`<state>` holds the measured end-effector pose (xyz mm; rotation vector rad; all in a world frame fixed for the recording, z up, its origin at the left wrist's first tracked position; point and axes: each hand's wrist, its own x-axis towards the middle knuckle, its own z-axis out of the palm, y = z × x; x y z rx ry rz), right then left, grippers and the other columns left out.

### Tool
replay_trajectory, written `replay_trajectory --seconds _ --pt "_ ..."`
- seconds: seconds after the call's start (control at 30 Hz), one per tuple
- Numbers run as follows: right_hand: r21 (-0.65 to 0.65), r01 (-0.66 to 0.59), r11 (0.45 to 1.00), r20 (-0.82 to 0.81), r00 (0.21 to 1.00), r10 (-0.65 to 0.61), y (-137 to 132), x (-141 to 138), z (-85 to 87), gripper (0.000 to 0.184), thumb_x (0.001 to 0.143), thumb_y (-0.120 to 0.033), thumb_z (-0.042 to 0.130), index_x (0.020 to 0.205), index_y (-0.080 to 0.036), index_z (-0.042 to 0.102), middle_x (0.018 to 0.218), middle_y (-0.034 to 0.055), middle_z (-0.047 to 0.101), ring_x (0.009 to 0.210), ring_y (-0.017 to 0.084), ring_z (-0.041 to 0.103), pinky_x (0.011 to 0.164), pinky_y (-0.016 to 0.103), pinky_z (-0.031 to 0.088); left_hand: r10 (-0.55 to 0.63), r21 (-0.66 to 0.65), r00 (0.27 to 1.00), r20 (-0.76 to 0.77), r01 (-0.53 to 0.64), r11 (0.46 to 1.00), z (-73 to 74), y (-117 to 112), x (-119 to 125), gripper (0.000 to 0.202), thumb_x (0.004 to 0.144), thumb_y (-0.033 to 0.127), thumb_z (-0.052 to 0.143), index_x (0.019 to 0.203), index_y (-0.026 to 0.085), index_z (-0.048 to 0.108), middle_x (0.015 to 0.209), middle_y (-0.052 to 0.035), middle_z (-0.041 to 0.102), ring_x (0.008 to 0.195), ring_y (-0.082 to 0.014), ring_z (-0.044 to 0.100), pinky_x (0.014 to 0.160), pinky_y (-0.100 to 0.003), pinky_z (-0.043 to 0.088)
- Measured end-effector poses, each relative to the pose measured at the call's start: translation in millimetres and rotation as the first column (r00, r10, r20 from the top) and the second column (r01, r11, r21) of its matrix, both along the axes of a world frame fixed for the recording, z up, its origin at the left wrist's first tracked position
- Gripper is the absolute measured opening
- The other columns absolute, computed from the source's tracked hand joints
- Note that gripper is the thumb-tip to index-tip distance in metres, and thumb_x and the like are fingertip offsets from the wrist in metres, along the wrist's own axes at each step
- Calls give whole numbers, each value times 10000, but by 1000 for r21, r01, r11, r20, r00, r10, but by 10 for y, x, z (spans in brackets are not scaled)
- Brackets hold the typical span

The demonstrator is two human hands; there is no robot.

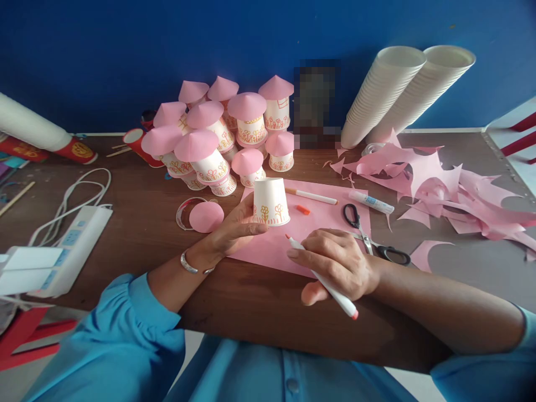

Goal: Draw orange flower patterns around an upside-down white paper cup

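My left hand point(240, 223) grips an upside-down white paper cup point(270, 198) from its left side. Flowers and short strokes in yellow and orange are drawn along the cup's lower edge. In my right hand point(335, 262) is a white marker pen point(339, 298) with its orange tip bare, pointing up toward the cup but apart from it. Beneath both hands lies a pink paper sheet point(276, 248). On it rest a small orange pen cap point(302, 210), another marker point(314, 195) and black-handled scissors point(366, 237), partly hidden behind my right hand.
Several decorated cups with pink cone roofs point(203, 145) stand at the back. A pink disc point(206, 216) lies left of my left hand. Pink paper scraps point(435, 173), a glue tube point(372, 202) and tall cup stacks point(383, 92) are at right; a power strip point(71, 251) sits left.
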<state>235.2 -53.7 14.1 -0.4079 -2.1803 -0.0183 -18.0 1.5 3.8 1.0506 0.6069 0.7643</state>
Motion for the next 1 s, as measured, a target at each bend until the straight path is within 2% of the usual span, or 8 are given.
replay_trajectory --seconds 0.1,0.23,0.3,0.47,0.73,0.87,1.0 --pt "7 -9 1000 39 999 9 -1 5 25 484 1182 -486 473 1307 -58 662 887 61 662 737 173 672 634 320 636 1 -13 1000 -2 -1 1000 -10 -2 3 766 823 281 910 1533 326 625 1555 -83 691 1492 -375 596 1294 -585 407" --pt "41 -2 999 58 998 0 7 3 45 166 1085 -202 655 1158 -60 701 835 42 668 685 159 650 591 301 606 31 -33 1000 2 -31 999 -53 -2 1 791 776 312 949 1507 340 648 1548 -79 691 1482 -380 592 1252 -571 455" --pt "33 1 999 43 999 -3 7 -7 38 101 1039 -113 667 1128 -72 692 801 26 668 659 155 638 567 300 595 34 -34 999 -1 -34 999 -66 2 2 807 769 325 957 1512 343 642 1553 -84 685 1465 -377 602 1224 -555 481" --pt "-10 -18 1000 -12 1000 18 3 -26 31 76 1018 -93 673 1089 -99 644 836 53 701 671 167 663 559 311 602 38 -18 999 -29 -38 999 -55 9 18 826 746 340 981 1502 328 649 1563 -90 668 1466 -366 590 1192 -508 505" --pt "-37 1 999 9 1000 -1 -5 -2 36 147 988 -87 711 1091 -161 638 865 24 703 696 155 683 618 294 622 49 63 992 -114 -42 997 -98 18 -1 880 722 349 1001 1513 338 615 1569 -94 657 1525 -412 533 1214 -561 492" --pt "-33 -5 999 13 1000 6 4 -2 47 82 1012 -118 688 1067 -148 636 832 34 699 664 154 658 589 295 606 33 102 990 -136 -19 995 -97 21 -3 906 729 363 999 1536 326 589 1582 -110 650 1517 -424 542 1201 -581 507" --pt "-36 14 999 12 1000 -14 16 -4 59 97 1010 -120 688 1079 -161 634 833 31 705 649 153 648 559 289 585 35 106 989 -142 -20 994 -112 26 -3 908 725 355 1002 1537 332 597 1566 -106 662 1517 -431 541 1224 -607 481"
